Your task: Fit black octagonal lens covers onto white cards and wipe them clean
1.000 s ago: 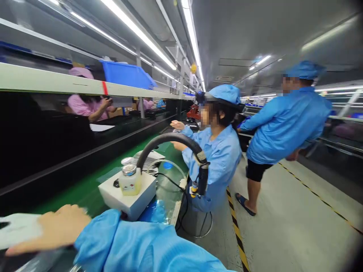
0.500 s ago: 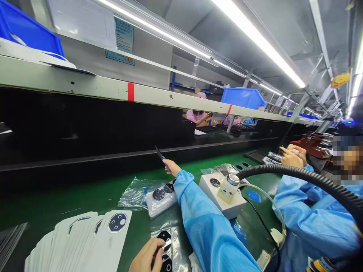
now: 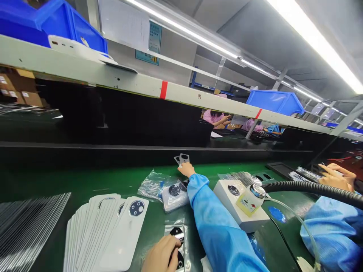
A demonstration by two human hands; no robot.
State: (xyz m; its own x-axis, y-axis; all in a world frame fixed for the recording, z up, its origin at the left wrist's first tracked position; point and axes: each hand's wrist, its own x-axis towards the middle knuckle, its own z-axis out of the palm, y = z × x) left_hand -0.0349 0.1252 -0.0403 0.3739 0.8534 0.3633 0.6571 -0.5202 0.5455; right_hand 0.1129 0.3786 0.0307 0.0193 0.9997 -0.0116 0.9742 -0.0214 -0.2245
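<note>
Stretched out to the far side of the bench, my right hand (image 3: 186, 170) is closed on thin grey phone back covers (image 3: 184, 158) with oval camera cutouts; two edges show, fanned apart. My left hand (image 3: 161, 254) is low in the view, its fingers curled over a clear plastic bag (image 3: 185, 247) with black camera lens covers (image 3: 176, 232). Whether it pinches one is hidden. A fanned stack of white phone back covers (image 3: 124, 234) lies left of it. Between my hands sits a wrapped stack (image 3: 176, 198) with round black camera parts.
A yellowish bottle (image 3: 251, 200) stands on a white box (image 3: 222, 189) right of my right sleeve. Beyond it run a black corrugated hose (image 3: 309, 187) and a co-worker's hands (image 3: 337, 176). Dark thin sheets (image 3: 34, 223) lie far left. A raised shelf (image 3: 136, 83) crosses behind.
The covers in my right hand have turned from nearly edge-on to showing their faces. My view has swung left, bringing in the dark sheets. My left hand stays at the bag.
</note>
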